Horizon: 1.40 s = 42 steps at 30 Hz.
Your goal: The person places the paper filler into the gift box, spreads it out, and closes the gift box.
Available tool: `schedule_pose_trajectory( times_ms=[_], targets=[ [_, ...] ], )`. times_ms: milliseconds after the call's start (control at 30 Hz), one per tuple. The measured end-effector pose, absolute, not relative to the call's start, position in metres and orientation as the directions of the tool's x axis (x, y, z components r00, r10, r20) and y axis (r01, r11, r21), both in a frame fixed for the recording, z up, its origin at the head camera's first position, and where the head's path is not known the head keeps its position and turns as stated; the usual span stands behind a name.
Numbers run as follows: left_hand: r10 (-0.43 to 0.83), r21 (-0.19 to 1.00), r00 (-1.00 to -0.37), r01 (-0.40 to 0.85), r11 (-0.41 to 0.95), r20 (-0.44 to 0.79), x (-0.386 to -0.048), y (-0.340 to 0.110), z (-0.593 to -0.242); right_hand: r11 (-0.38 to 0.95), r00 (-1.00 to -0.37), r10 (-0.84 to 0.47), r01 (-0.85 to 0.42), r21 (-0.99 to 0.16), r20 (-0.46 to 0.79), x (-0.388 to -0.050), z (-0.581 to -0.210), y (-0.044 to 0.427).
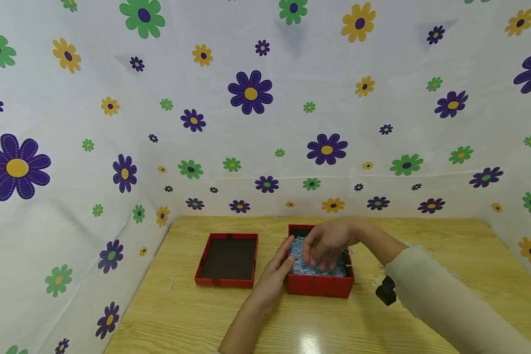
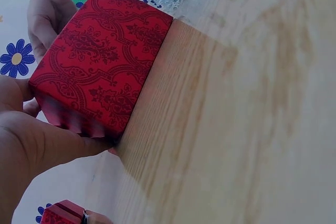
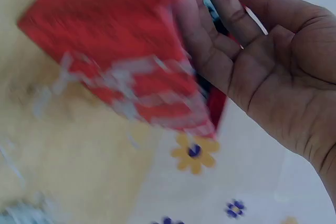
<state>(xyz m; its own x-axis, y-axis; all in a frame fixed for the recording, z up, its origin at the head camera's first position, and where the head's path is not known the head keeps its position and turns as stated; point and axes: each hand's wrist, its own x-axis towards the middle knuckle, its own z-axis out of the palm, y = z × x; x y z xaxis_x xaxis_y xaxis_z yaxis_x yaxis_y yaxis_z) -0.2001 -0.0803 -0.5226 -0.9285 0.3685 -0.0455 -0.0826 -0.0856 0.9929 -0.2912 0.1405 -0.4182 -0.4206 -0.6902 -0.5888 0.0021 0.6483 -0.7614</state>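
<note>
An uncovered red box with a dark inside stands on the table, filled with light-blue shredded paper. My left hand lies against the box's left side, thumb and fingers spread along that wall. In the left wrist view the box's near wall shows a dark ornate pattern. My right hand is over the box, its loosely bent fingers reaching down to the paper. From the right wrist, the palm is seen at the rim, and its fingertips are partly hidden. Whitish shreds hang down the box's outer wall.
Left of the box lies a red lid, its dark inside facing up. Paper scraps are scattered on the wooden table. A small black object shows beside the right sleeve. Flower-printed cloth hangs behind.
</note>
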Motion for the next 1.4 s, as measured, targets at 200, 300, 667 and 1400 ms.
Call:
schedule_pose_trajectory(
  times_ms=[200,300,667,1400],
  targets=[
    [0.360,0.992,-0.932,-0.079,-0.093,-0.041,-0.200,-0.083,-0.524,0.725,-0.338,-0.663,-0.069,-0.685,-0.668,-0.289,-0.403,0.140],
    [0.363,0.992,-0.931,-0.073,-0.105,-0.030,-0.201,-0.082,-0.525,0.763,-0.280,-0.640,-0.122,-0.635,-0.715,-0.285,-0.410,0.132],
    [0.366,0.991,-0.930,-0.061,-0.116,-0.014,-0.202,-0.081,-0.527,0.850,-0.292,-0.520,-0.273,-0.451,-0.803,-0.283,-0.423,0.117],
    [0.376,0.991,-0.926,-0.066,-0.118,-0.017,-0.204,-0.080,-0.529,0.820,-0.445,-0.571,-0.264,-0.509,-0.690,-0.281,-0.434,0.115]
  ],
)
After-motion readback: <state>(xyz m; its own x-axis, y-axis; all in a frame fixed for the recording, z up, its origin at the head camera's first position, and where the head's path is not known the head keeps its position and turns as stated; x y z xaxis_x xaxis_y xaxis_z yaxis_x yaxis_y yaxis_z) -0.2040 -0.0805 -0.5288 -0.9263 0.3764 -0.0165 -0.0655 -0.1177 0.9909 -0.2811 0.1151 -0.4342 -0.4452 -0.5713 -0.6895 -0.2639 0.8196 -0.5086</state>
